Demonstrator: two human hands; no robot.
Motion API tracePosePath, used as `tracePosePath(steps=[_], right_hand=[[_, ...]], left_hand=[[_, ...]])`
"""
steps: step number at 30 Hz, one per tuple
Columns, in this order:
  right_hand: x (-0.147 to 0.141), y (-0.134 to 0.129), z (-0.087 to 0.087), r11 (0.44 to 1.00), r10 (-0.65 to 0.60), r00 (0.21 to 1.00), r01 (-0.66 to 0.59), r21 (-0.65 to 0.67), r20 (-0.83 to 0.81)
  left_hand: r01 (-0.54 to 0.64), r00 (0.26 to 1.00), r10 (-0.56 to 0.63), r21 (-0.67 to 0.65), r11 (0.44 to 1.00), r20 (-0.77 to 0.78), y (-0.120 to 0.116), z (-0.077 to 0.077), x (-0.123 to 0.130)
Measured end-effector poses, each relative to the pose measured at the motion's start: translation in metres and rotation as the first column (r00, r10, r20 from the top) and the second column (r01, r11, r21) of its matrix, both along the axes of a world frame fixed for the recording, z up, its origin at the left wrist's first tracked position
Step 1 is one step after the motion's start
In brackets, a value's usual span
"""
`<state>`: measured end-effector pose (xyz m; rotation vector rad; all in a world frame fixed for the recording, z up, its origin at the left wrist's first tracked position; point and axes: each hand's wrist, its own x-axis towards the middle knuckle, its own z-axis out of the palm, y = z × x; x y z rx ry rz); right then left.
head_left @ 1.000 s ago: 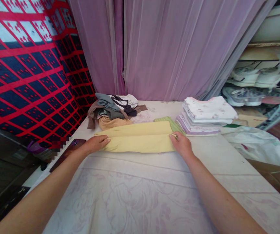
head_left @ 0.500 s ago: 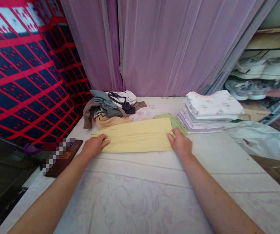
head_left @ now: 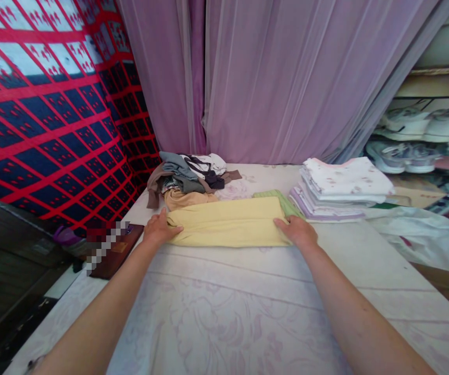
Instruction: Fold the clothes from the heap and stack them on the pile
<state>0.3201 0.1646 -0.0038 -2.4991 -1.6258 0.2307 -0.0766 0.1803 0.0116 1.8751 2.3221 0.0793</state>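
Observation:
A yellow cloth (head_left: 228, 223), folded into a long strip, lies flat across the patterned white sheet. My left hand (head_left: 161, 229) grips its left end, thumb on top and fingers at the far edge. At the right end my right hand (head_left: 298, 232) holds the cloth, its thumb on top and the other fingers mostly hidden. A green cloth (head_left: 269, 194) shows from behind the yellow one. Behind its left part sits a crumpled heap of clothes (head_left: 187, 174) in grey, brown, tan and white.
A neat stack of folded white and lilac clothes (head_left: 345, 182) stands at the back right. Purple curtains (head_left: 256, 78) hang behind. A dark red flat item (head_left: 117, 255) lies at the left edge. Shoes (head_left: 415, 156) fill a rack at the far right, above a white bag (head_left: 423, 234).
The view has shifted, so things appear slightly lower and to the right. My left hand's fingers have spread around the cloth's end. My right hand has slid lower along the right end.

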Motion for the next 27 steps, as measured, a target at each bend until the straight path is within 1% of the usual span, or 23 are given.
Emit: tracePosePath(steps=[4, 7, 9, 11, 13, 15, 17, 18, 20, 21, 22, 23, 25, 27], right_hand=[[-0.008, -0.001, 0.003, 0.993, -0.002, 0.996, 0.012, 0.119, -0.085], [-0.008, -0.008, 0.013, 0.982, 0.009, 0.986, 0.023, 0.189, -0.169], [-0.001, -0.017, 0.020, 0.977, 0.009, 0.976, 0.038, 0.212, -0.216], [0.008, -0.032, 0.023, 0.973, 0.009, 0.967, 0.050, 0.226, -0.254], [0.018, -0.053, 0.017, 0.974, 0.009, 0.964, 0.052, 0.220, -0.266], [0.023, -0.077, 0.006, 0.984, -0.004, 0.975, 0.043, 0.173, -0.223], [0.024, -0.098, -0.006, 0.993, -0.015, 0.989, 0.032, 0.115, -0.145], [0.024, -0.106, -0.011, 0.993, -0.012, 0.994, 0.023, 0.112, -0.104], [0.020, -0.115, -0.015, 0.982, 0.016, 1.000, -0.012, 0.191, -0.018], [0.017, -0.116, -0.015, 0.965, 0.049, 0.998, -0.055, 0.258, 0.027], [0.014, -0.115, -0.013, 0.941, 0.093, 0.993, -0.111, 0.321, 0.070], [0.012, -0.111, -0.011, 0.915, 0.140, 0.985, -0.169, 0.366, 0.104], [0.007, -0.099, -0.005, 0.889, 0.216, 0.969, -0.247, 0.386, 0.123], [0.005, -0.083, 0.001, 0.903, 0.234, 0.968, -0.252, 0.347, 0.096]], left_hand=[[0.034, 0.998, -0.031, -0.044, 0.998, 0.049, 0.005, 0.007, 0.008], [0.080, 0.995, -0.076, -0.047, 0.996, 0.067, 0.005, 0.013, 0.011], [0.140, 0.986, -0.138, -0.024, 0.990, 0.093, 0.000, 0.018, 0.009], [0.225, 0.963, -0.226, 0.024, 0.974, 0.145, -0.011, 0.021, 0.004], [0.299, 0.933, -0.305, 0.060, 0.952, 0.188, -0.028, 0.020, -0.002], [0.331, 0.924, -0.334, 0.050, 0.942, 0.188, -0.049, 0.014, -0.008], [0.298, 0.945, -0.303, 0.052, 0.953, 0.122, -0.069, 0.007, -0.010], [0.265, 0.961, -0.270, 0.081, 0.961, 0.064, -0.078, 0.004, -0.009], [0.223, 0.975, -0.216, 0.195, 0.955, -0.055, -0.091, 0.001, -0.002], [0.243, 0.969, -0.226, 0.252, 0.937, -0.096, -0.096, 0.001, 0.005], [0.293, 0.956, -0.270, 0.292, 0.911, -0.116, -0.100, 0.001, 0.013], [0.365, 0.931, -0.346, 0.312, 0.877, -0.117, -0.103, 0.000, 0.024], [0.529, 0.843, -0.530, 0.302, 0.793, -0.086, -0.108, -0.002, 0.047], [0.644, 0.754, -0.655, 0.266, 0.717, -0.057, -0.112, -0.009, 0.069]])
